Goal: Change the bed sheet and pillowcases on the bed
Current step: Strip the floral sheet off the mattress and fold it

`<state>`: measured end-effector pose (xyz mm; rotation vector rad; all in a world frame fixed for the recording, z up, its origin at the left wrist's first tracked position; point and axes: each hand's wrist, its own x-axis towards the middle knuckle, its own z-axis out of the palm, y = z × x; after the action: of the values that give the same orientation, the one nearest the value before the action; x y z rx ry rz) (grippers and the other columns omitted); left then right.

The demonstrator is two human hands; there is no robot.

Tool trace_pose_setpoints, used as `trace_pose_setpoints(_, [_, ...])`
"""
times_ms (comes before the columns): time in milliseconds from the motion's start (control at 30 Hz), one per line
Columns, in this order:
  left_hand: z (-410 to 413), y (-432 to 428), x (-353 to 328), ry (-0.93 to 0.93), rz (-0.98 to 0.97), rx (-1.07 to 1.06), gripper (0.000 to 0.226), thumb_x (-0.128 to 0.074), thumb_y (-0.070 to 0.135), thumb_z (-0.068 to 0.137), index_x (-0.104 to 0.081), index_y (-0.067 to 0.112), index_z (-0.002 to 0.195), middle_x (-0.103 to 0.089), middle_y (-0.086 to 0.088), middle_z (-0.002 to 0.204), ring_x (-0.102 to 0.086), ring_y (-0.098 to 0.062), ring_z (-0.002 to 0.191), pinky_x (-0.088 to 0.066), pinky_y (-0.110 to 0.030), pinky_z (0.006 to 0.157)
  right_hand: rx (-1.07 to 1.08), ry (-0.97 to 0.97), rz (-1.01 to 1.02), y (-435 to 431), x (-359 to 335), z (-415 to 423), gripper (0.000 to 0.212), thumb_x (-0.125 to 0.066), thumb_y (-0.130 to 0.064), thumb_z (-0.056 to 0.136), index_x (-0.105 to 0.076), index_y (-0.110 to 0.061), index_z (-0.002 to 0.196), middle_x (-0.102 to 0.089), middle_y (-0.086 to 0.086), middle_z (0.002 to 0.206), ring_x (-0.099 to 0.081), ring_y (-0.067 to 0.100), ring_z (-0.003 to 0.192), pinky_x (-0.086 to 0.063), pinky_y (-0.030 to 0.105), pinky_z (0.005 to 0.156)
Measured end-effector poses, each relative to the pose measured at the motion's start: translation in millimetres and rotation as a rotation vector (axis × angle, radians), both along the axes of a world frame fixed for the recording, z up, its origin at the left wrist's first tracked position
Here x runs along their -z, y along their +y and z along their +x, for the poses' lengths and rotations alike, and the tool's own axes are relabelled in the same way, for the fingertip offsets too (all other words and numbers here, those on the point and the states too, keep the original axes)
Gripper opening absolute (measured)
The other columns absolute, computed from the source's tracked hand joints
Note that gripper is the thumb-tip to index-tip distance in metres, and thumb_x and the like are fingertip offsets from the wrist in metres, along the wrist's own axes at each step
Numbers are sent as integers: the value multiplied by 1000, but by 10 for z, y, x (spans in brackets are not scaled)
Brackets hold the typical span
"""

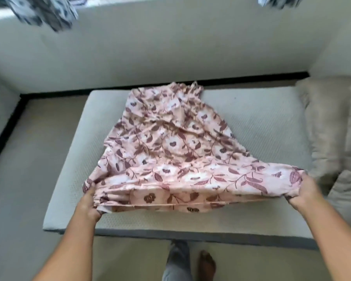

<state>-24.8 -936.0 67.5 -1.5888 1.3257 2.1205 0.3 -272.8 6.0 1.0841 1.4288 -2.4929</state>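
Left hand (90,201) and right hand (306,188) are each gripping a near corner of the floral bed sheet (170,147), bunched on the bare mattress (251,118); soft, light, limp, probably best held by its hemmed edge.

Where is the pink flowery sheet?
In the head view, the sheet lies bunched on the middle of the mattress, its near edge gripped by the left hand and right hand.
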Motion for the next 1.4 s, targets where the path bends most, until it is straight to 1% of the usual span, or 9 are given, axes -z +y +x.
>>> trace_pose_setpoints(33, [90,126,-234,-27,20,86,29,-58,37,95,-64,8,96,-71,-11,63,-67,-23,46,-54,-39,38,-24,-135,-70,-222,-394,59,43,-57,-34,81,-78,-7,108,-72,21,117,-75,34,94,-63,51,67])
trace_pose_setpoints(133, [435,237,-535,-139,-7,282,22,-70,24,82,-65,4,76,-62,-12,47,-56,-22,30,-45,-32,26,-51,-306,-55,-551,-973,394,45,-69,-40,90,-71,-4,117,-75,22,108,-76,37,84,-57,60,84])
trace_pose_setpoints(267, [774,154,-498,-243,-23,351,35,-67,16,90,-64,-8,116,-72,-32,87,-71,-42,72,-58,-56,57,-252,-508,-147,-593,-1302,613,74,-90,-6,61,-62,10,128,-63,34,127,-67,47,111,-42,62,108])
trace_pose_setpoints(567, [-210,-381,-527,-3,-130,253,45,-69,20,89,-61,-1,128,-71,-21,94,-70,-29,53,-56,-42,46,39,147,-210,-1084,-2723,19,47,-35,-40,109,-67,-5,103,-77,13,86,-74,22,59,-53,29,36])
trace_pose_setpoints(700, [-819,-503,-1000,218,-249,236,38,-65,19,92,-56,4,126,-66,-17,75,-52,-18,31,-44,-27,34,111,354,-144,-1236,-3211,-345,40,-37,-43,108,-68,-19,100,-79,4,93,-77,23,78,-60,33,48])
trace_pose_setpoints(800, [-1160,-606,-1080,256,-370,174,29,-69,11,89,-58,4,115,-59,-21,77,-55,-20,32,-48,-37,36,103,425,-136,-1401,-3345,-554,41,-42,-50,106,-73,-25,109,-68,14,131,-63,37,123,-51,63,97])
trace_pose_setpoints(1033, [-1461,-393,-1013,-149,-824,384,80,-89,36,67,-50,5,130,-54,-29,133,-58,-46,117,-52,-57,96,-18,317,-241,-2000,-3119,-738,44,-41,-30,106,-74,-7,121,-68,20,128,-66,37,118,-54,58,95])
trace_pose_setpoints(1200, [-886,1225,-1606,576,-715,1006,77,-75,36,85,-37,18,149,-43,5,145,-45,-13,131,-47,-35,105,-264,130,-190,-2627,-2762,-733,40,-54,-19,96,-66,8,123,-73,24,95,-73,32,79,-61,37,62])
trace_pose_setpoints(1400, [-550,2098,-1459,866,-920,1544,122,-84,53,68,-8,28,160,-13,14,155,-12,-8,145,-16,-29,123,-316,-21,-240,-3042,-2464,-877,35,-57,-20,97,-71,7,116,-73,23,111,-73,32,99,-59,39,85])
